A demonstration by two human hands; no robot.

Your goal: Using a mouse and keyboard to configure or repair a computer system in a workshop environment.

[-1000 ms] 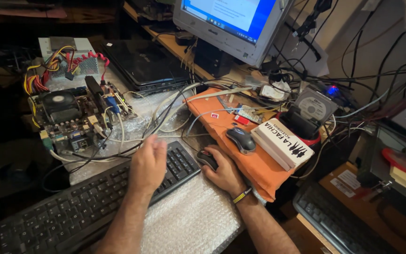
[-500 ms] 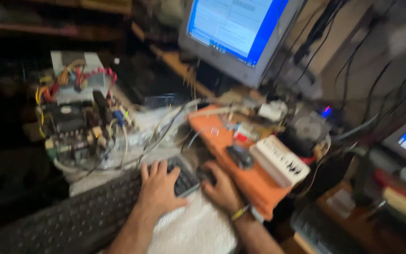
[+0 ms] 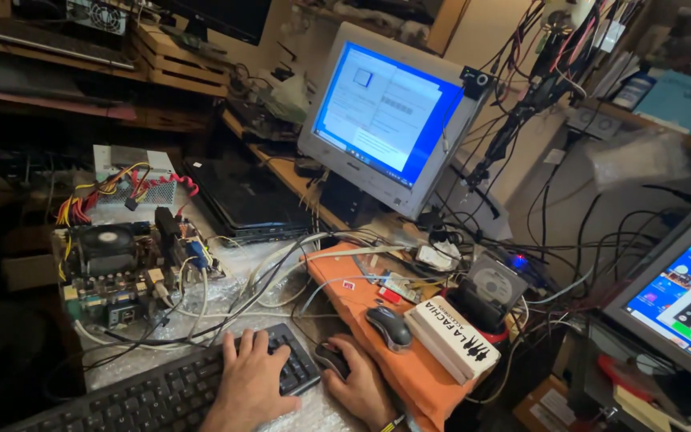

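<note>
Left hand [image 3: 251, 384] lies flat on the right end of a black keyboard [image 3: 153, 392], fingers spread over the keys; its grip is released, holding nothing. Right hand [image 3: 359, 384] is cupped over a dark mouse [image 3: 333, 359], its grip grasping it, with only the front of the mouse showing past the fingertips. A yellow band sits at that wrist. Keyboard and mouse both rest on bubble wrap [image 3: 321, 416] at the near edge of the desk.

Just right of the right hand, an orange cloth [image 3: 345, 300] covers a raised surface. On it lie a second mouse, grey and black [image 3: 389, 326], untouched, and a white oblong box [image 3: 451, 338] just beside it. Behind the box stands a spindle of discs [image 3: 495, 286].

Left of the keyboard's far edge, a bare circuit board with a black fan [image 3: 109, 264] sits on more bubble wrap, with red and yellow wires rising to a metal power unit [image 3: 133, 180]. Grey and white cables run from the board towards the orange cloth.

A lit monitor [image 3: 385, 112] stands behind, tilted. A second screen [image 3: 681, 296] shows at the right edge
</note>
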